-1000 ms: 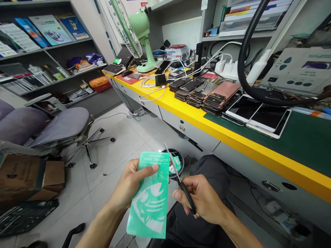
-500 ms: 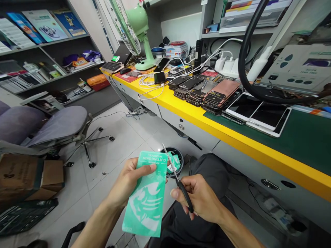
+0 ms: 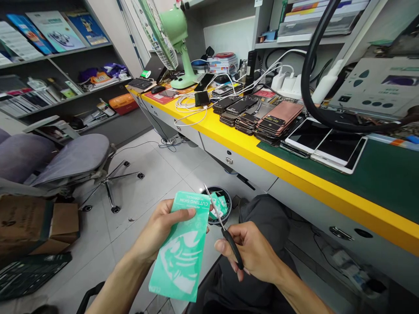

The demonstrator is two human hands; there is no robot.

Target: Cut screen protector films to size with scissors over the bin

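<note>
My left hand point(image 3: 165, 224) pinches the upper left part of a flat green packet point(image 3: 183, 261) printed "CUTTING SKIN HYDROGEL", thumb on top and fingers hidden behind. The printed words read upside down to me. In my right hand point(image 3: 247, 250) is a pair of scissors point(image 3: 233, 246) with black handles, its blades pointing up and away beside the packet's right edge. The blades look closed together; whether they touch the packet I cannot tell. Beyond and below the scissors, a dark bin point(image 3: 229, 203) on the floor holds several green and white scraps point(image 3: 218, 201).
A yellow-edged workbench point(image 3: 294, 174) runs along the right, bearing stacked phone parts point(image 3: 247, 122), white-framed screens point(image 3: 340, 146), cables and a green fan point(image 3: 183, 65). On the left are a grey office chair point(image 3: 78, 152) and a cardboard box point(image 3: 62, 222). My legs are below the bench edge.
The packet has tilted slightly, its lower end swinging left and toward me. Both hands and the scissors have shifted a little to the left.
</note>
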